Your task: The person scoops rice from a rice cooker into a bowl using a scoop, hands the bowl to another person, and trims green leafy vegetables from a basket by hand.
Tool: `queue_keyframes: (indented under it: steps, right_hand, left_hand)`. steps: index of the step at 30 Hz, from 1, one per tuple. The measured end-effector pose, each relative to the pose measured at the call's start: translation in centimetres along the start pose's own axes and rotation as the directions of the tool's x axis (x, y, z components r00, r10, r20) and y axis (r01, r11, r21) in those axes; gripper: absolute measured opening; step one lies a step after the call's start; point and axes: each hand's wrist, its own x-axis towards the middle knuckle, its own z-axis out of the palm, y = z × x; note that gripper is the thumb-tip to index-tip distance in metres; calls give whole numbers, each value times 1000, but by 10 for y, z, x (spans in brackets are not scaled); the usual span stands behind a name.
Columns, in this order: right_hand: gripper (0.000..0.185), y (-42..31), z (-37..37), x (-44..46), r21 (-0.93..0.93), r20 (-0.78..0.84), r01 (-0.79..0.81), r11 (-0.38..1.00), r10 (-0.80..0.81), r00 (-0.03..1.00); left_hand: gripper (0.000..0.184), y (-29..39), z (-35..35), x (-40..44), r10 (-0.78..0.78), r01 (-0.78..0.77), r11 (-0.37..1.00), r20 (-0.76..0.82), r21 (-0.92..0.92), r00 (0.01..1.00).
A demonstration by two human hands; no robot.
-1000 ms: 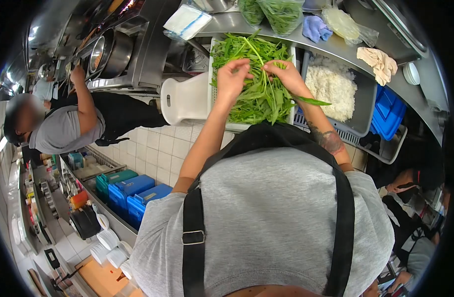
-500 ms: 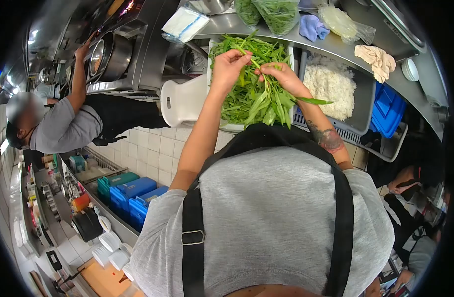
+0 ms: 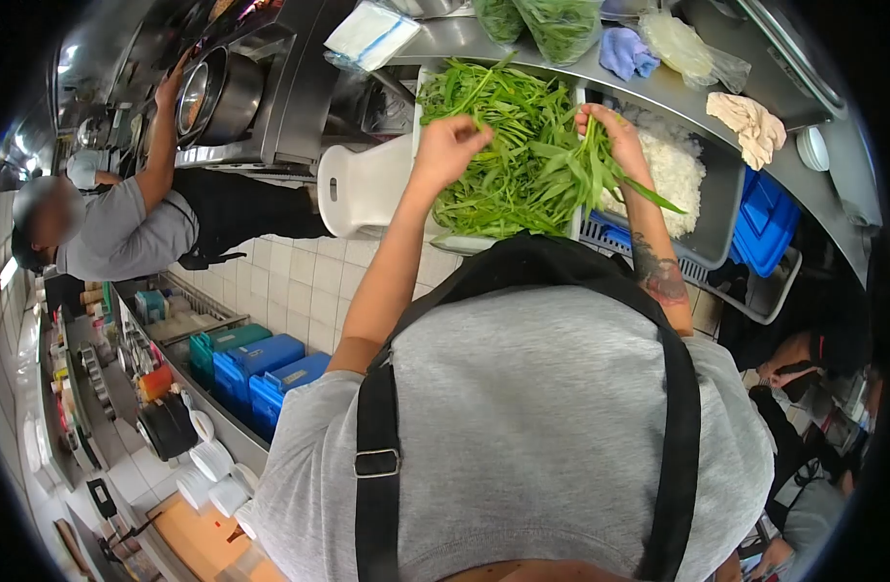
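Note:
Long-leaved greens that look like water spinach (image 3: 508, 179) fill a white tub (image 3: 462, 244) in front of me. My right hand (image 3: 615, 144) is closed around the stems of a leafy water spinach bunch (image 3: 592, 165), over the tub's right edge, its leaves hanging toward me. Above the tub's left side is my left hand (image 3: 452, 150), its thumb and fingertips pinched together. A bit of green shows at those fingertips, but I cannot make out whether it is held or lies behind them.
A grey bin of white shredded food (image 3: 680, 179) stands right of the tub. Plastic bags of greens (image 3: 556, 27) and cloths (image 3: 627, 53) lie on the steel counter. A white stool (image 3: 363, 189) is at left, with a co-worker (image 3: 125, 228) beyond, at the stove.
My hands, together on the stems before, have moved apart. The right hand has gone right with the leafy bunch; the left stays over the tub's left side.

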Motion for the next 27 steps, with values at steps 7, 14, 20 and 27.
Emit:
queue_keyframes:
  steps: [7,14,20,27]
  right_hand:
    - [23,-2,-14,-3,-137,144,65,988,-45,989]
    - [21,11,-30,-13,-464,59,37,885,-10,998]
    - [24,10,-33,-25,-365,71,64,929,-41,997]
    - [22,22,-23,-25,-517,69,3,856,39,997]
  left_hand:
    - [38,-131,86,-21,-59,-125,905,410,407,910]
    - [20,-111,96,11,205,-184,931,-36,315,978]
    - [21,-100,114,61,414,-447,755,181,480,892]
    - [17,-93,99,79,384,-458,710,251,536,889]
